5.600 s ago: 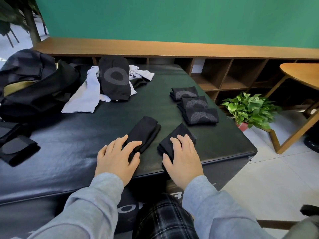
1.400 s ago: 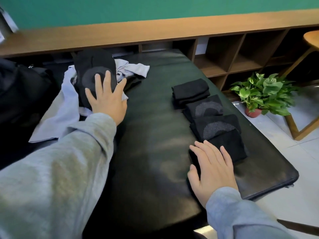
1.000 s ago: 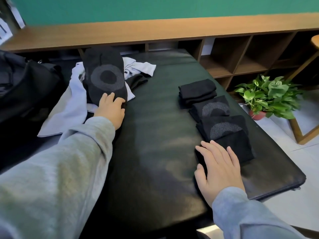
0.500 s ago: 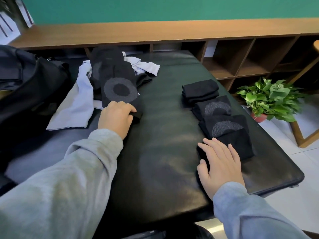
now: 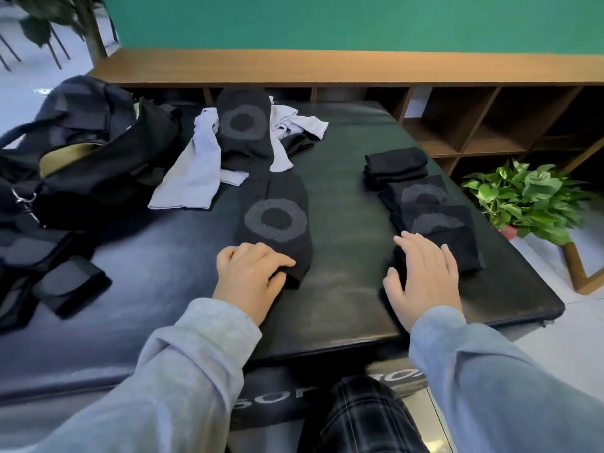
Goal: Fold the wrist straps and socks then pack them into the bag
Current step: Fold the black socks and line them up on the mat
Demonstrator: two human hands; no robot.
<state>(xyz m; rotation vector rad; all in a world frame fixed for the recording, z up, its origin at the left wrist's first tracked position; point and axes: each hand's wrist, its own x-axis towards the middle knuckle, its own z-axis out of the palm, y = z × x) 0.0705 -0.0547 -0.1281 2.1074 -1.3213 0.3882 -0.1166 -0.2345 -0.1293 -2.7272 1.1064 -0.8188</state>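
Sock [image 5: 274,220] with grey ring now dragged off the far pile toward the near desk [image 5: 343,308] edge, left hand [image 5: 250,279] with its grip clamped on the near end. Right hand [image 5: 425,276] flat, fingers straight, same as before on the nearest folded sock [image 5: 464,250] in the right-side row. Bag [image 5: 91,152] open at far left; wooden shelf [image 5: 474,125] and potted plant [image 5: 529,197] beyond.

At my far right a potted green plant [image 5: 526,197] sits on the floor beside the black tabletop [image 5: 343,289]. Wooden cubby shelves [image 5: 483,125] run beneath a green wall [image 5: 327,21] at the far side.
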